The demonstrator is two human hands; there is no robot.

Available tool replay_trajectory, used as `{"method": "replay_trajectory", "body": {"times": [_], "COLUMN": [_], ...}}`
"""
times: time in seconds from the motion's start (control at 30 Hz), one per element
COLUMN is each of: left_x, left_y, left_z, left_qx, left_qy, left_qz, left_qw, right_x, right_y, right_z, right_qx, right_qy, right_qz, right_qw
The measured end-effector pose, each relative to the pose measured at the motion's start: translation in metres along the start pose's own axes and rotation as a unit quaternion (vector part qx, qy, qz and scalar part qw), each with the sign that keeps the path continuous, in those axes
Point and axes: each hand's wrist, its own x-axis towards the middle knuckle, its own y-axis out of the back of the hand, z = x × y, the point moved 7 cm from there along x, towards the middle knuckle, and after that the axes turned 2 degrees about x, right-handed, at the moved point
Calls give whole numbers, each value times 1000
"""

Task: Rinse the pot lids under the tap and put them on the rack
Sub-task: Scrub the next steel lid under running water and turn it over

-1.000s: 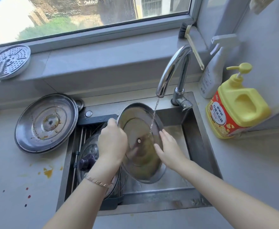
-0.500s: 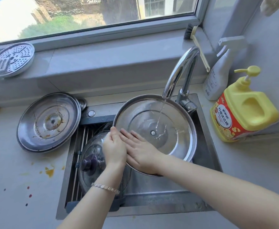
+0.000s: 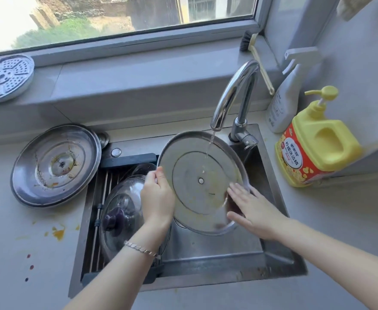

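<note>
A round steel lid point(image 3: 194, 173) is tilted over the sink, its inner side facing me, under a thin stream from the tap point(image 3: 232, 95). My left hand point(image 3: 156, 198) grips the lid's left rim. My right hand point(image 3: 253, 206) lies with straight fingers on the lid's lower right inner face. A glass lid with a purple knob point(image 3: 121, 211) rests on the rack point(image 3: 104, 198) in the left part of the sink. Another steel lid point(image 3: 54, 164), soiled and upside down, lies on the counter to the left.
A yellow dish soap bottle point(image 3: 313, 144) and a white spray bottle point(image 3: 284, 97) stand right of the sink point(image 3: 273, 253). A perforated steamer plate point(image 3: 4, 77) and a brush point(image 3: 255, 59) sit on the window sill. Orange and dark stains point(image 3: 58, 232) mark the left counter.
The lid has tilted more upright, its lower edge toward me. My right hand slid from beside my left hand across to the lid's lower right side. My left hand kept its grip.
</note>
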Motion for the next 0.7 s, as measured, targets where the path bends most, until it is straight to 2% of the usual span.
{"method": "replay_trajectory", "body": {"times": [0.13, 0.23, 0.33, 0.43, 0.53, 0.63, 0.7], "left_x": [-23, -21, -13, -4, 5, 10, 12], "left_y": [-24, -21, -9, 1, 5, 6, 3], "left_z": [2, 5, 14, 21, 19, 13, 10], "left_qx": [-2, -9, 0, 4, 10, 39, 70], "left_qy": [28, 36, 10, 6, 19, 31, 47], "left_qz": [-40, -21, 4, 37, 41, 33, 13], "left_qw": [999, 999, 1000, 999, 999, 998, 996], "right_x": [23, 29, 24, 21, 16, 3, -10], "right_y": [22, 46, 48, 36, 16, 5, 6], "right_z": [0, 4, 1, -14, -35, -57, -77], "right_qx": [124, 105, 116, 189, 202, 167, 186], "right_qy": [-144, -177, -230, -280, -277, -229, -170], "right_qz": [92, 184, 208, 170, 75, -14, -50], "right_qw": [977, 961, 944, 926, 936, 959, 967]}}
